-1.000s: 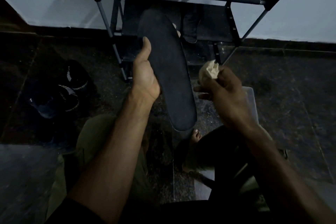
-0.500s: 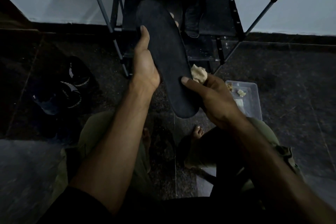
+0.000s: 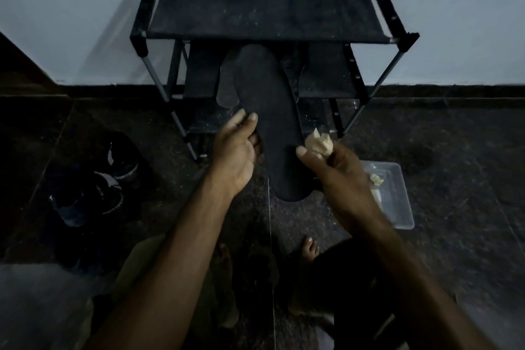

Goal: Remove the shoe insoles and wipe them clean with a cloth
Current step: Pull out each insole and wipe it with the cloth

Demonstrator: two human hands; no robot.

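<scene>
No readable writing or brand anywhere; too dim. Left of the shoe rack [image 3: 267, 6], dark shoes [image 3: 93, 179] with pale stripes on the floor. In front of the rack, left hand [image 3: 235, 150] pinching the black insole [image 3: 270, 122] at its left edge, insole held lengthwise in the air. Right hand [image 3: 335, 170] gripping a crumpled pale cloth [image 3: 319, 143], thumb pressed on the insole's right edge. Right of the rack's foot, a clear plastic tub [image 3: 397, 207] holding pale scraps [image 3: 376, 179].

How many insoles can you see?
2. One black insole is held up between the left hand and right hand. A second, greyer insole peeks out just behind it, to its left. Others may be hidden in the dark.
</scene>
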